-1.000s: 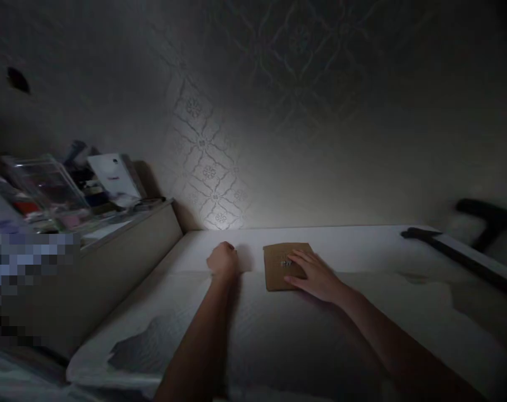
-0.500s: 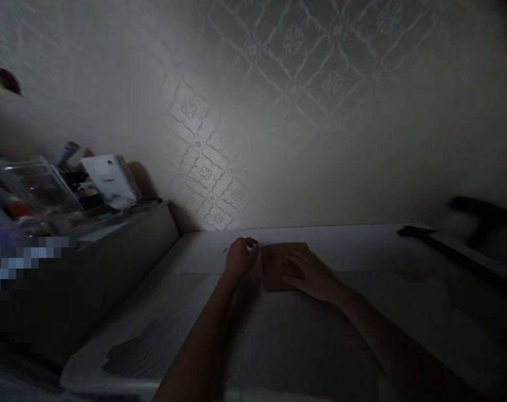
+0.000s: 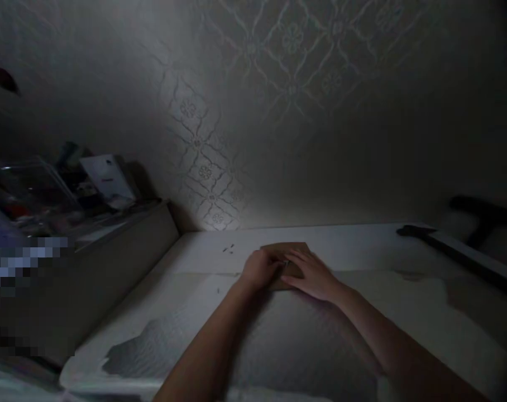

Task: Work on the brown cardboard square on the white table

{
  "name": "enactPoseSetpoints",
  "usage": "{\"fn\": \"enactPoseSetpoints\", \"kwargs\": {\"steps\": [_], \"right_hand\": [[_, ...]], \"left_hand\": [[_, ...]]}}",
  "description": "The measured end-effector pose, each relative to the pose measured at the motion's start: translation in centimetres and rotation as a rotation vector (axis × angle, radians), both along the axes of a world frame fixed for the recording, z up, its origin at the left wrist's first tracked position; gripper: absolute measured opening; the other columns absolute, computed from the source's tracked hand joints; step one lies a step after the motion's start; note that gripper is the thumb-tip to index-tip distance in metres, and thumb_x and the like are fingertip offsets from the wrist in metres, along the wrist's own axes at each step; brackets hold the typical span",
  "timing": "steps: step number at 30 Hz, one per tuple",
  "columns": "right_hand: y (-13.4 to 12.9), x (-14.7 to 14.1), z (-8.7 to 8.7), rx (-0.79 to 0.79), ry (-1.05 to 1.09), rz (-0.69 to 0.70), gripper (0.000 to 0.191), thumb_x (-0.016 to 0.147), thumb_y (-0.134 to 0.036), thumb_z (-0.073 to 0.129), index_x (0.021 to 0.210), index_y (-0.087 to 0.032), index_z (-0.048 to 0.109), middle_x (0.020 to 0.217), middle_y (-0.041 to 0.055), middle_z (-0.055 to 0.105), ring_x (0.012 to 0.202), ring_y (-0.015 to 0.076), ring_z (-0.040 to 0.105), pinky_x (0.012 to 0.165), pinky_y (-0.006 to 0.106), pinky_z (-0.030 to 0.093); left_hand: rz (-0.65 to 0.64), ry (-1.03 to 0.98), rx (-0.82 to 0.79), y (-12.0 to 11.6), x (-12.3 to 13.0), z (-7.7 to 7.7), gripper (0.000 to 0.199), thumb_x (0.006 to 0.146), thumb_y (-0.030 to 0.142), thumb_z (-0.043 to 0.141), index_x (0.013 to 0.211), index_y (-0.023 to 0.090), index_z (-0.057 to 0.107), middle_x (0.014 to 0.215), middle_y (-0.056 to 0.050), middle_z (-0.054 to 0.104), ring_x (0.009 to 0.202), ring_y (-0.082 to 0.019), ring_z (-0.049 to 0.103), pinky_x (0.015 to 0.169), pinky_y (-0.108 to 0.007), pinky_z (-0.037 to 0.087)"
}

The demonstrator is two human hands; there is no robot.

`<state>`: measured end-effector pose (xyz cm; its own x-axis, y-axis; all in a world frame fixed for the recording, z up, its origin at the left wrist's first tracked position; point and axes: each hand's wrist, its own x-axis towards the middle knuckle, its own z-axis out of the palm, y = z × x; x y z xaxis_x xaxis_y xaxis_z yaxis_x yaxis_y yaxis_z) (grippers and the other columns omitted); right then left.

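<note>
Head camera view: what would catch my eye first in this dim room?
Both hands meet on a brown card lying on the white table: the left hand covers its near left corner, the right hand lies flat on it. Behind rises patterned wallpaper, and a cluttered shelf stands at the left.

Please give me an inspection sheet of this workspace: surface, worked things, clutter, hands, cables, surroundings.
Surface: white table, dimly lit, with darker patches near its front edge.
Worked things: brown card lying flat; tiny pieces on it, too small to tell.
Clutter: few small dark bits left of the card; dark bar at the far right.
Hands: left hand and right hand both rest on the card, close together.
Cables: nothing seen.
Surroundings: patterned wall; side shelf with clear box and white box.
</note>
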<state>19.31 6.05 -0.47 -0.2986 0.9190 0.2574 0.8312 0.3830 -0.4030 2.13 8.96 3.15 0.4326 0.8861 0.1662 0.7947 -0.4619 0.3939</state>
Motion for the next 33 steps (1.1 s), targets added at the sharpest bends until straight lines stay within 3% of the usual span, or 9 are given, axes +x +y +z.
{"fn": "enactPoseSetpoints", "kwargs": {"steps": [8,14,18,25,33], "right_hand": [[0.0,0.1,0.1,0.001,0.003,0.009,0.065,0.08,-0.06,0.047,0.132,-0.021,0.047,0.14,0.0107,0.041,0.131,0.0277,0.032,0.108,0.046,0.022],[-0.1,0.2,0.1,-0.012,-0.024,-0.006,0.067,0.08,-0.059,0.048,0.131,-0.017,0.047,0.142,0.0109,0.039,0.131,0.0261,0.031,0.109,0.043,0.021],[-0.1,0.2,0.0,-0.009,-0.021,-0.004,0.066,0.08,-0.06,0.047,0.131,-0.018,0.048,0.141,0.0107,0.039,0.131,0.0266,0.031,0.109,0.045,0.02],[-0.2,0.2,0.2,-0.018,-0.018,-0.016,0.065,0.079,-0.06,0.049,0.13,-0.019,0.049,0.141,0.0102,0.04,0.131,0.0269,0.031,0.108,0.045,0.022],[-0.2,0.2,0.1,-0.015,-0.011,-0.012,0.065,0.08,-0.06,0.048,0.131,-0.019,0.048,0.141,0.0108,0.039,0.131,0.0272,0.031,0.109,0.045,0.021]], "left_hand": [[0.15,-0.065,0.02,0.4,-0.2,0.4,0.023,0.08,0.034,0.057,0.089,0.02,0.073,0.084,-0.005,0.072,0.075,-0.016,0.063,0.069,-0.022,0.044],[0.559,-0.053,0.136,2.1,-3.9,0.7,0.022,0.083,0.03,0.053,0.095,0.022,0.07,0.098,-0.004,0.07,0.089,-0.019,0.064,0.077,-0.026,0.044],[0.779,0.013,0.078,3.0,-6.1,0.3,0.024,0.083,0.031,0.051,0.098,0.024,0.069,0.101,-0.007,0.069,0.097,-0.023,0.063,0.078,-0.029,0.045],[0.773,0.036,0.071,3.6,-6.7,-1.1,0.027,0.081,0.03,0.049,0.098,0.024,0.07,0.102,-0.009,0.069,0.097,-0.025,0.063,0.079,-0.032,0.045],[0.879,0.048,0.04,3.0,-6.6,-0.1,0.028,0.082,0.027,0.048,0.098,0.021,0.069,0.102,-0.011,0.069,0.097,-0.027,0.062,0.08,-0.037,0.045]]}}
